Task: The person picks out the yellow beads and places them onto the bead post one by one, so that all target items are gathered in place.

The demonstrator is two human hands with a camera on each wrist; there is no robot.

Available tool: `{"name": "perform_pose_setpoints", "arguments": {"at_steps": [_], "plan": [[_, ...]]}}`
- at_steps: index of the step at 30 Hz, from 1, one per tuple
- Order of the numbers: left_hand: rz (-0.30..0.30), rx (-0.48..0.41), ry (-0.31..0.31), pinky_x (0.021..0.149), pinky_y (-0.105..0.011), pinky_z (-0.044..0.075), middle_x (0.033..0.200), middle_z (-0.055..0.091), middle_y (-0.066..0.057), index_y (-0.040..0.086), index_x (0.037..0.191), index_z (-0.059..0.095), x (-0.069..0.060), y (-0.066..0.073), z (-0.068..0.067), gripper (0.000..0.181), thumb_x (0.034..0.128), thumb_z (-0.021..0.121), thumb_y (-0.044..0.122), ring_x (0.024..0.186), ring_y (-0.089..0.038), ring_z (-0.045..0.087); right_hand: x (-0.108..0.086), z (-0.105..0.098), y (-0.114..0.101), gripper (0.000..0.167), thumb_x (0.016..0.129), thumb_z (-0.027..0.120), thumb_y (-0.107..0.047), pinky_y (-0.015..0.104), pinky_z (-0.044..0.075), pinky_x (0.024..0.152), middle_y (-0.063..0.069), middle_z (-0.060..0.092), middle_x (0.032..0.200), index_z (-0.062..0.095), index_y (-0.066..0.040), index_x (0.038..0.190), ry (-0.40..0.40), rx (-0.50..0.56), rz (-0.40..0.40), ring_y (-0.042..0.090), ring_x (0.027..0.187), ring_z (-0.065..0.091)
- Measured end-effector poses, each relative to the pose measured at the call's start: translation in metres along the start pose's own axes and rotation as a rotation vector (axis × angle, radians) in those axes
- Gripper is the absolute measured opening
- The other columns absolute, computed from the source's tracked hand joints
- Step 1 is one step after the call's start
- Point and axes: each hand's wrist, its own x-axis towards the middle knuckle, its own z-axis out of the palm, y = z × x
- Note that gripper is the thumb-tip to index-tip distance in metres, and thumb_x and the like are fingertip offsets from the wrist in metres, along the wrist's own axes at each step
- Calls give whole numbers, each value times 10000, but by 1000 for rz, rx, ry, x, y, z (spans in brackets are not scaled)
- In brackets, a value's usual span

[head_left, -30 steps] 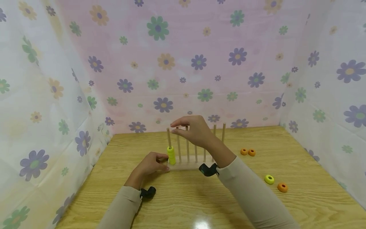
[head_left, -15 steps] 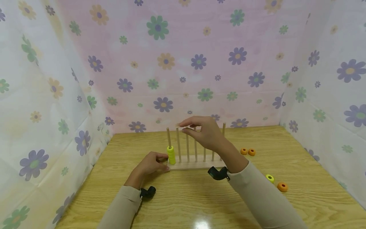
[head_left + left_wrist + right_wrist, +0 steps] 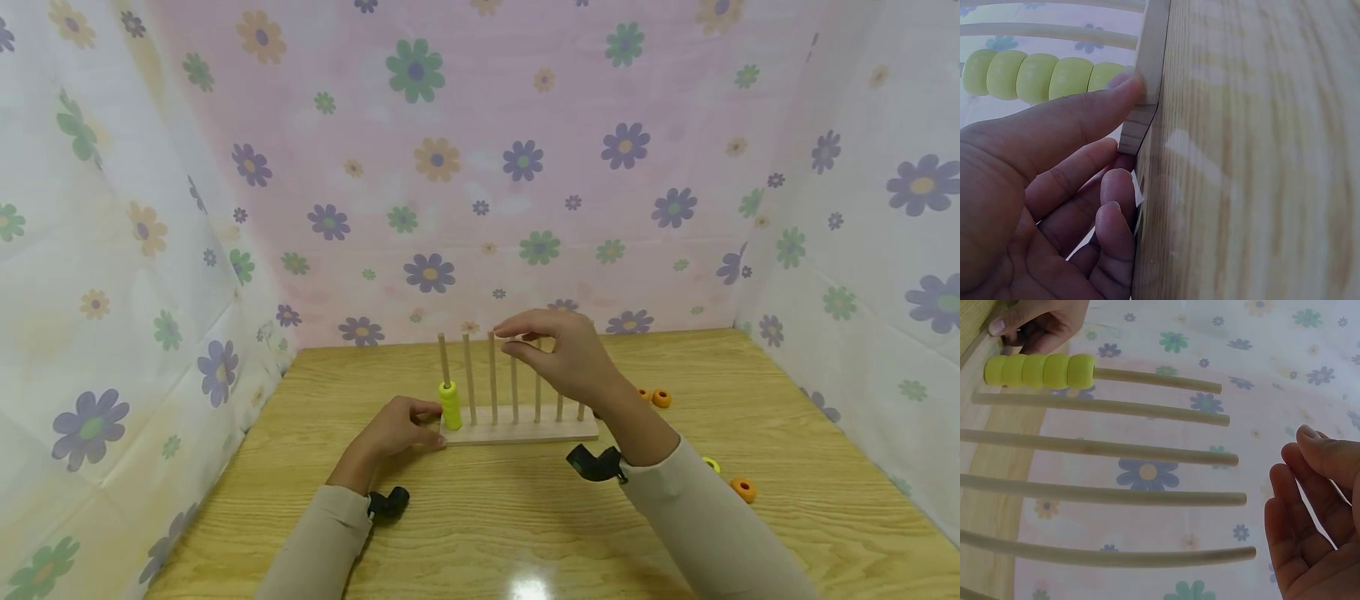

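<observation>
The left hand (image 3: 393,429) is gripping the left end of the wooden base (image 3: 528,427), the thumb pressing against its edge. The right hand (image 3: 573,354) is hovering near the peg tops, holding nothing, its fingers loosely curving and its thumb standing apart from them. Behind each hand, a black wrist camera (image 3: 388,502) is sitting by a beige sleeve (image 3: 318,542).

The base is lying toward the back edge of the table (image 3: 465,533), carrying a row of seven upright pegs. On the leftmost peg (image 3: 444,358), five yellow rings (image 3: 449,407) are forming a stack, the peg's upper part rising bare above.

Beyond the right forearm, two orange rings (image 3: 662,404) are lying side by side toward the table's back right corner. Nearer the front, a loose yellow ring (image 3: 715,463) is partly hiding behind the right sleeve, and another orange ring (image 3: 742,495) is resting between it and the table's right edge. Flowered cloth (image 3: 480,167) is hanging along the back edge and both sides.
</observation>
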Motion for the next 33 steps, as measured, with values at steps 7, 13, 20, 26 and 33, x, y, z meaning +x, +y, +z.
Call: {"name": "perform_pose_setpoints", "arguments": {"at_steps": [7, 13, 20, 26, 33], "plan": [[15, 11, -9, 1046, -505, 522, 1386, 671, -82, 138, 1346, 714, 0, -1, 0, 570, 814, 904, 215, 1216, -290, 648, -12, -7, 5, 237, 936, 785, -155, 333, 597, 886, -54, 760, 1188, 793, -245, 1155, 18, -8, 23, 105, 1053, 710], [11, 3, -7, 1040, -500, 526, 1380, 674, -82, 131, 1345, 714, 0, -1, 0, 566, 817, 903, 209, 1193, -272, 655, -23, -14, 8, 268, 920, 807, -170, 337, 594, 876, -38, 751, 1236, 790, -262, 1171, 24, -30, 58, 117, 1093, 699], [7, 6, -5, 1033, -502, 529, 1391, 666, -79, 143, 1350, 711, 0, 0, 0, 566, 821, 900, 208, 1186, -269, 654, -31, -21, 13, 271, 931, 800, -209, 378, 606, 807, -95, 738, 1235, 778, -305, 1184, 12, -93, 60, 68, 1083, 685], [-13, 0, 2, 1044, -505, 523, 1406, 654, -57, 171, 1348, 714, 1, 1, 0, 563, 819, 902, 213, 1228, -273, 631, -41, -33, 17, 289, 919, 811, -179, 312, 599, 801, -122, 736, 1205, 777, -309, 1174, 14, -120, 69, 34, 1047, 676], [-13, -10, 2, 1048, -512, 520, 1407, 654, -60, 162, 1350, 711, 1, -1, 2, 566, 819, 901, 209, 1255, -295, 624, -55, -48, 25, 329, 904, 823, -164, 242, 578, 882, -127, 749, 1199, 772, -322, 1189, 28, -152, 94, 34, 1109, 671]]}}
